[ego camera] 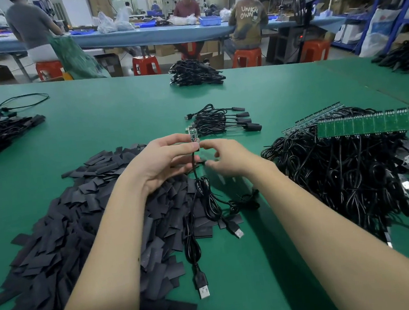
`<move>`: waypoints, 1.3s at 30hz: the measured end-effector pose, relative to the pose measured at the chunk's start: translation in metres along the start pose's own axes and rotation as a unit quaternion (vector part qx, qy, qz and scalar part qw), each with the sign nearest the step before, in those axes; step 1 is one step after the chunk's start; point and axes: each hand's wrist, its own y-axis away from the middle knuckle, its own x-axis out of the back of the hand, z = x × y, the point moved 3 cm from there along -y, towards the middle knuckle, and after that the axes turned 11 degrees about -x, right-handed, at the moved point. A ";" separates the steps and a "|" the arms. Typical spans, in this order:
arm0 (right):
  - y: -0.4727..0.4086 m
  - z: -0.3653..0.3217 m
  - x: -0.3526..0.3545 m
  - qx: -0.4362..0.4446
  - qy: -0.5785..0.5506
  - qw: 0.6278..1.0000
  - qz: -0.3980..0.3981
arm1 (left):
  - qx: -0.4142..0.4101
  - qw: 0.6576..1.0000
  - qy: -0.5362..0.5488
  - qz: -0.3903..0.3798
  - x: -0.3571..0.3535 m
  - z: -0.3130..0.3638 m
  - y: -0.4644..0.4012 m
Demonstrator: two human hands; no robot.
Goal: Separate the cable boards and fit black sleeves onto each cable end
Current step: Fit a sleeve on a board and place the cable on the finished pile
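Left hand point(163, 160): raised above the green table point(121, 113), forearm reaching in from the lower left, palm turned rightward; thumb and forefinger pinch the small circuit board point(192, 135) upright, the other fingers curled beneath.
Right hand point(227, 157): forearm in from the lower right, fingers bent toward the board's lower end, tips just beside the left thumb; the motion blur hides whether they hold anything.
Cable point(198, 196): hangs from the board down to the table, its USB plug point(203, 287) lying flat.
Black sleeves point(77, 222): loose heap under the left forearm.
Unseparated boards point(368, 124): joined green strip atop a cable pile, right.
Sleeved cables point(222, 123): small bunch beyond the hands.
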 end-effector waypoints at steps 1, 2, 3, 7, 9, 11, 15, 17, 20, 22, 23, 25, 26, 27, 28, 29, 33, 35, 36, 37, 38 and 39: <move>-0.006 -0.004 -0.004 0.010 0.027 1.000 -0.005 | 0.000 1.000 -0.004 0.002 0.000 -0.001 0.000; -0.011 -0.007 -0.007 0.017 0.046 0.999 -0.004 | -0.001 1.000 -0.008 0.004 -0.001 -0.002 0.000; -0.013 -0.009 -0.010 0.019 0.053 0.998 -0.002 | -0.005 1.000 -0.010 0.004 -0.001 -0.003 0.000; -0.011 -0.007 -0.012 -0.015 -0.014 0.999 0.047 | -0.024 1.000 -0.014 -0.006 -0.006 -0.004 -0.001; -0.003 -0.002 -0.012 -0.029 -0.047 0.997 0.058 | -0.027 0.999 -0.022 -0.011 -0.010 -0.005 -0.002; 0.005 0.001 -0.008 -0.031 -0.086 0.994 0.057 | -0.029 0.999 -0.036 -0.017 -0.014 -0.006 -0.002; 0.018 0.011 0.015 -0.055 -0.165 0.982 0.075 | -0.031 0.998 -0.044 -0.034 -0.026 -0.007 -0.002; 0.026 0.017 0.021 -0.079 -0.226 0.969 0.068 | -0.027 0.998 -0.053 -0.036 -0.030 -0.008 -0.002; 0.040 0.028 0.020 -0.120 -0.285 0.949 0.055 | -0.016 0.995 -0.097 -0.028 -0.033 -0.012 -0.003; 0.045 0.037 0.015 -0.147 -0.311 0.938 0.041 | -0.019 0.991 -0.130 -0.030 -0.034 -0.014 -0.004; 0.047 0.041 0.014 -0.160 -0.336 0.928 0.037 | -0.021 0.989 -0.142 -0.034 -0.035 -0.014 -0.003; 0.051 0.047 0.010 -0.168 -0.434 0.885 0.018 | -0.021 0.987 -0.154 -0.040 -0.038 -0.014 -0.003; 0.053 0.048 0.009 -0.159 -0.499 0.852 -0.003 | -0.020 0.987 -0.154 -0.045 -0.040 -0.014 -0.003; 0.054 0.048 0.009 -0.141 -0.564 0.813 -0.026 | -0.020 0.987 -0.152 -0.052 -0.041 -0.014 -0.002; 0.057 0.047 0.010 -0.119 -0.623 0.772 -0.045 | -0.019 0.987 -0.149 -0.062 -0.043 -0.014 -0.002; 0.059 0.048 0.013 -0.097 -0.667 0.737 -0.054 | -0.019 0.986 -0.145 -0.074 -0.045 -0.014 -0.001; 0.064 0.049 0.026 -0.048 -0.727 0.685 -0.023 | -0.023 0.985 -0.135 -0.102 -0.048 -0.012 0.001; 0.066 0.046 0.030 -0.034 -0.734 0.678 0.004 | -0.024 0.986 -0.126 -0.109 -0.049 -0.011 0.001; 0.067 0.044 0.031 -0.028 -0.733 0.679 0.016 | -0.024 0.986 -0.123 -0.114 -0.049 -0.011 0.001; 0.067 0.042 0.032 -0.024 -0.731 0.681 0.027 | -0.024 0.985 -0.121 -0.117 -0.050 -0.011 0.002; 0.067 0.041 0.032 -0.019 -0.731 0.681 0.036 | -0.024 0.985 -0.120 -0.120 -0.050 -0.011 0.002; 0.067 0.039 0.031 -0.017 -0.733 0.678 0.042 | -0.026 0.985 -0.119 -0.122 -0.050 -0.011 0.002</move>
